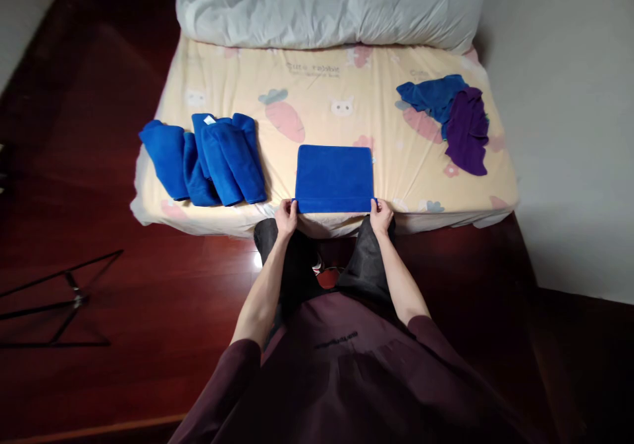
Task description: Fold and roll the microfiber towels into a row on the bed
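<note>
Head view: a bed (222, 77) seen from above, with a person standing at its near edge
Blue cloth: the flat rectangle (334, 174) lies on the bed at the middle of the near edge, a narrow band running along its near side
Left hand: the left hand (286, 218) has its grip closed on the near left corner of the blue cloth, thumb on top
Right hand: the right hand (381, 217) has its grip closed on the near right corner, matching the left
Left side of bed: a bunch of blue cloths (228, 163) lies heaped, well apart from the rectangle, a white tag showing
Right side of bed: a crumpled purple cloth (468, 133) partly overlaps a crumpled darker blue cloth (433, 95)
Far side: a pale, bulky quilt (327, 14) lies across the bed
Floor: black stand legs (76, 298) rest on the dark red floor (163, 298), left of the person
</note>
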### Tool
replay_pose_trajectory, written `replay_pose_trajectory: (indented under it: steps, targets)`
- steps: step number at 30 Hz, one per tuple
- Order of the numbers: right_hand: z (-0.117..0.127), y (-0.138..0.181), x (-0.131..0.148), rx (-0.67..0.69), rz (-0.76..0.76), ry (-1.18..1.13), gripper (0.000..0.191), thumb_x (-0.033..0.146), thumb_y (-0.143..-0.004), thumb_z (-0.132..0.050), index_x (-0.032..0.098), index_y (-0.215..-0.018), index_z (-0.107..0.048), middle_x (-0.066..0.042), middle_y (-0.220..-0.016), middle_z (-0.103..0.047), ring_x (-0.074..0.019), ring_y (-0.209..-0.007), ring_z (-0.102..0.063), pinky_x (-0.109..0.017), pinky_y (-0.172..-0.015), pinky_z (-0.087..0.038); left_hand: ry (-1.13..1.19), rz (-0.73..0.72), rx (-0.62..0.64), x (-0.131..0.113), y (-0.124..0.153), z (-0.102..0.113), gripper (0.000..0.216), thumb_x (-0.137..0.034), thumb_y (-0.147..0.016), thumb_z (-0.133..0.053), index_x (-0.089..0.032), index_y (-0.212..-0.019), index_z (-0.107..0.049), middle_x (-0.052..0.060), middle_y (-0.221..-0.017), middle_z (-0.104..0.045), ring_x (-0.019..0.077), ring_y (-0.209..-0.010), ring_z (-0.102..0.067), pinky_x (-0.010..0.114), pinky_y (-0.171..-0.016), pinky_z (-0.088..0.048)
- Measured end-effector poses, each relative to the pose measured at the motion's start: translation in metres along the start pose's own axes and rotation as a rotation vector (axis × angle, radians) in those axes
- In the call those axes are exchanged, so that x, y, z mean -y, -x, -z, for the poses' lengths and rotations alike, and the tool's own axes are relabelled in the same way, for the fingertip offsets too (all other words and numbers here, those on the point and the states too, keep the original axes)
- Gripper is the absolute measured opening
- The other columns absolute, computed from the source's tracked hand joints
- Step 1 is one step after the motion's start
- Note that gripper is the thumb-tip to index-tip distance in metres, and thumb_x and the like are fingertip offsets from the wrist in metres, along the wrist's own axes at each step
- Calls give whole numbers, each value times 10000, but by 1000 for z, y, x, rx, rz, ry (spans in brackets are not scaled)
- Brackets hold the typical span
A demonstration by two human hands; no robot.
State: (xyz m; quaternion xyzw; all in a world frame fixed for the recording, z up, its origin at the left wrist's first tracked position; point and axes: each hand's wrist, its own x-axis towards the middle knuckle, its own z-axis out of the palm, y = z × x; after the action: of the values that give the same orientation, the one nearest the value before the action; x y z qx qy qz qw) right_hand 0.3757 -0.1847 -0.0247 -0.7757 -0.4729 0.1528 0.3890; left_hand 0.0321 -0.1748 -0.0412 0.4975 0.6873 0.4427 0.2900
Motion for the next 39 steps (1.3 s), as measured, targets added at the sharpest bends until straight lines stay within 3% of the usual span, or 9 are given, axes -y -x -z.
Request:
replay_pose_trajectory:
  steps: [22, 27, 32, 36, 39]
  targets:
    - [-8, 0, 10, -52, -35, 70, 285, 388, -1005, -636, 156, -1025, -800, -143, -968, -832, -270, -905, -794, -362, -933, -592, -146, 79, 41, -9, -18, -8, 199, -411, -1001, -650, -218, -959, -667, 60, -860, -756, 234, -817, -717, 337, -835, -542]
    - [-5, 0, 10, -94, -30, -104, 400, 401, -1007, -576, 131, -1273, -704, -169, -1066, -808, -277, -945, -778, -427, -973, -614, -159, 33, 75, -15, -16, -3, 260, -416, -969, -729, -213, -1121, -673, 100, -965, -740, 286, -925, -727, 419, -945, -571]
    - [25, 15, -5, -163, 172, -109, 465, 403, -1037, -475, 137, -1364, -670, -236, -1349, -729, -336, -1297, -696, -562, -1171, -526, -265, -250, 131, -13, 10, 32, 462, -443, -1008, -695, -183, -1387, -645, 224, -1485, -626, 351, -1390, -624, 493, -1192, -514]
    - [37, 30, -6, 71, 514, 33, 468, 354, -1053, -501, 178, -1439, -698, -176, -1523, -687, -304, -1488, -613, -528, -1278, -459, -377, -509, 357, -12, 24, 50, 514, -369, -1059, -579, -195, -1543, -593, 188, -1689, -513, 331, -1626, -429, 541, -1351, -358]
    - [30, 32, 2, 279, 684, 94, 507, 283, -1064, -484, 178, -1528, -659, -138, -1629, -614, -271, -1589, -518, -521, -1351, -377, -431, -605, 505, -14, 22, 41, 568, -317, -1072, -494, -188, -1623, -539, 152, -1754, -441, 306, -1687, -333, 574, -1393, -271]
